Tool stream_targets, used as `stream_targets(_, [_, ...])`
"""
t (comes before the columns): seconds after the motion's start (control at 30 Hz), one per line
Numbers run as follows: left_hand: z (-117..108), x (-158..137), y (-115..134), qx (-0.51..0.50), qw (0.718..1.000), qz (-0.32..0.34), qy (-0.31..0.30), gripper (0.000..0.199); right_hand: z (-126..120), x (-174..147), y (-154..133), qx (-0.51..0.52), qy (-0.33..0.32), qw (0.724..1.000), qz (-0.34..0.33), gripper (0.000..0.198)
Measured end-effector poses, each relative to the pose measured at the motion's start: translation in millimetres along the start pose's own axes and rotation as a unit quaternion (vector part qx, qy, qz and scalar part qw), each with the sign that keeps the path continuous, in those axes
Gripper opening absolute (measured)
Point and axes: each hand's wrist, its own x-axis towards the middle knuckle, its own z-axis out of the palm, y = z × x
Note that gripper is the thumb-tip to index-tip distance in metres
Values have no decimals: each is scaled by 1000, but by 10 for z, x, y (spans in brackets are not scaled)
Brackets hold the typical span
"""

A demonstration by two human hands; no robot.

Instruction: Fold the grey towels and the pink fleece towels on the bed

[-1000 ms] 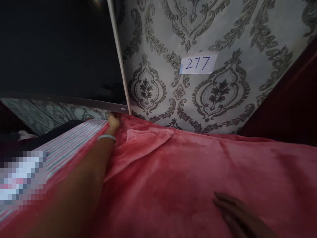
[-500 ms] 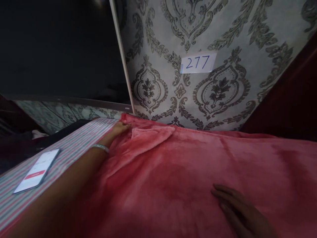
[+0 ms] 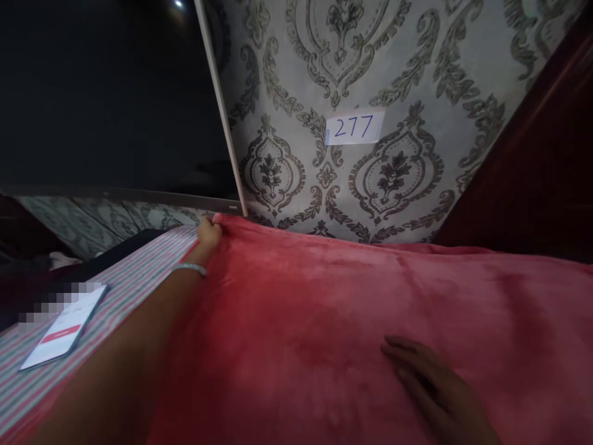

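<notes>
A plush red blanket (image 3: 301, 309) lies spread over the surface in front of me, mostly smooth. At its far left corner, by the wall, my left hand (image 3: 209, 233) is closed on the blanket's edge; a pale bracelet circles that wrist. My right hand (image 3: 430, 383) rests on or just over the blanket at the lower right, fingers stretched out and holding nothing. Left of my left forearm, a phone (image 3: 65, 334) with a lit screen lies on a striped cloth (image 3: 139, 266).
A large dark screen (image 3: 111, 99) stands at the upper left, its lower corner close to my left hand. Behind the blanket is a patterned wall (image 3: 278, 80) bearing a paper label (image 3: 354, 127) marked 277. A dark red panel (image 3: 532, 173) slants along the right.
My left hand has moved left and slightly away from me with the blanket's corner. The folded, bunched part there has flattened out. My right hand stays in nearly the same place.
</notes>
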Motion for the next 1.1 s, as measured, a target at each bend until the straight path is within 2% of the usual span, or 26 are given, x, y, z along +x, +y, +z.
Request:
stream_targets(0.1, [83,66,-61,50,998,-6,33,35,60,-38,56,4,17,1000,5,38])
stream_targets(0.3, [389,-32,-332,111,994,-3,-4,54,105,-82,125,0,2,1000,31,34])
stream_targets(0.43, [320,25,-402,107,993,16,-49,62,105,-91,161,3,-3,999,33,40])
stream_targets(0.57, [26,-18,-469,104,990,35,-87,59,92,-75,196,5,-15,1000,23,41])
stream_targets(0.67, [-286,-267,-615,127,985,41,-105,50,72,-46,200,3,-22,1000,13,37])
stream_targets(0.8, [-756,-887,-891,159,977,59,-129,34,55,3,198,6,-29,1000,0,37])
stream_targets(0.93, [-1238,-1607,-1185,175,976,60,-117,38,49,49,225,11,-29,1000,-7,45])
stream_targets(1.0, [-1477,-1916,-1325,170,978,39,-116,43,47,65,237,9,-32,999,-7,46])
stream_targets(1.1, [-1797,-2264,-1507,147,980,-41,-130,43,45,77,226,2,-37,999,-8,47])
